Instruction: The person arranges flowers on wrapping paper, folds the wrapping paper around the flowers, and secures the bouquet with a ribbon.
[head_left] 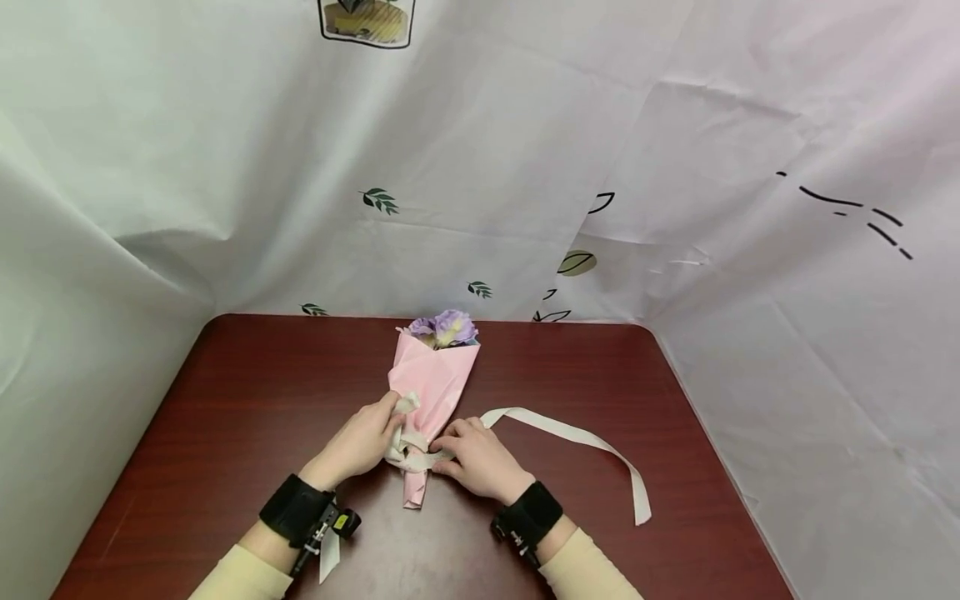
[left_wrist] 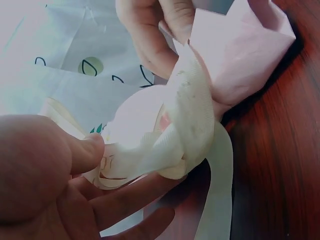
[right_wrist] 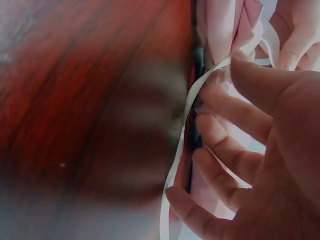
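Observation:
A small bouquet in pink wrapping paper [head_left: 433,379], with purple flowers [head_left: 453,327] at its top, lies on the table. White ribbon [head_left: 411,461] is wrapped around its narrow lower part. At the bouquet's left side, my left hand [head_left: 362,435] pinches a loop of ribbon [left_wrist: 192,110] between thumb and fingers. My right hand [head_left: 480,458], on the other side, pinches the ribbon [right_wrist: 192,92] between thumb and index finger close to the wrap; its other fingers are spread. The wrap's underside is hidden.
A dark red wooden table [head_left: 285,375] carries everything. One long ribbon tail [head_left: 577,435] curves off to the right; another tail end [head_left: 330,557] shows beside the left wrist. A white printed cloth [head_left: 480,167] hangs behind and at both sides.

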